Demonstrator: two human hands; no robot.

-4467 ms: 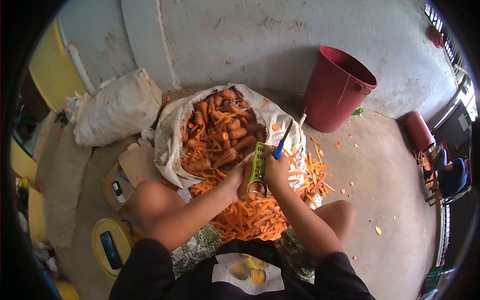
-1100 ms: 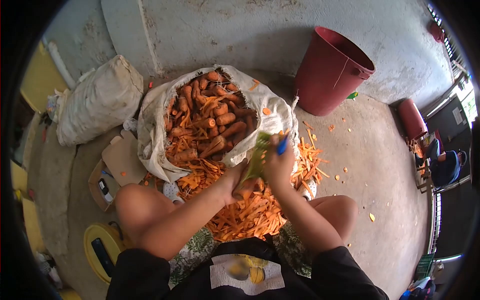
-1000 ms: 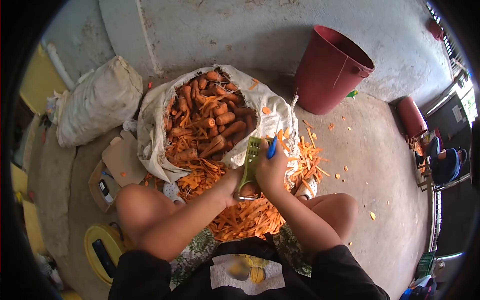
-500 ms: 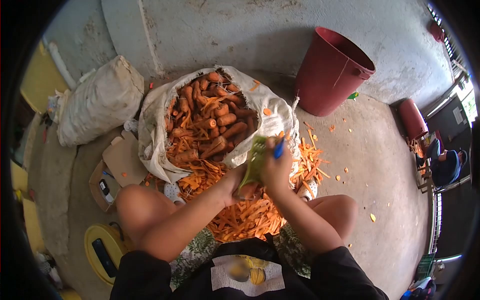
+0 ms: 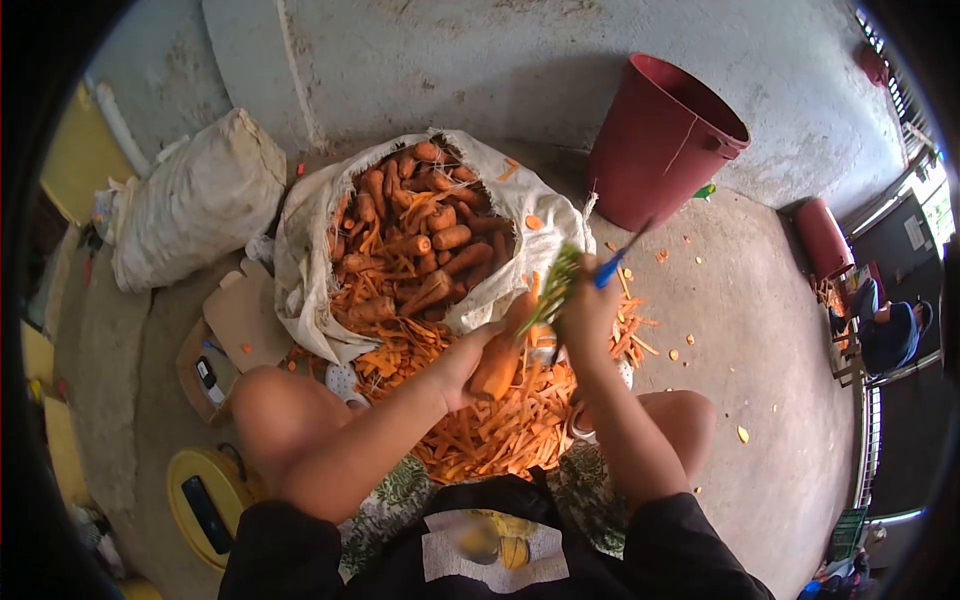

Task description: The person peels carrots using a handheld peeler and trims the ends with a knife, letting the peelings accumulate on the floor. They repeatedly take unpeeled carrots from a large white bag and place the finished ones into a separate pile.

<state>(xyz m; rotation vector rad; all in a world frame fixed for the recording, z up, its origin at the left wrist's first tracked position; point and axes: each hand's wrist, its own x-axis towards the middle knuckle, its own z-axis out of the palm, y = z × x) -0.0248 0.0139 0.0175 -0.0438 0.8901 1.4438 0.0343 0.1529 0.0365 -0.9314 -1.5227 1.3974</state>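
A partly peeled carrot (image 5: 495, 368) slants in my left hand (image 5: 462, 362), whose fingers are wrapped round it. My right hand (image 5: 590, 315), just to the right, is closed on a green peeler (image 5: 552, 290), blurred by motion. A knife with a blue handle (image 5: 606, 272) also sticks out of this hand, its thin blade pointing up and right. Orange peelings (image 5: 500, 430) lie heaped on the floor below both hands. Beyond them, an open white sack (image 5: 302, 250) holds many carrots (image 5: 452, 238) with strips of peel among them.
A red bin (image 5: 655, 140) stands by the wall, right of the sack. To the left are a closed white sack (image 5: 200, 205), an opened cardboard box (image 5: 250, 320) and a yellow lid with a phone (image 5: 207, 515). Another person (image 5: 892, 335) sits far right.
My right hand has moved right, away from my left, with the peeler and knife. The carrot in my left hand now shows more fully, and the knife blade has come into view.
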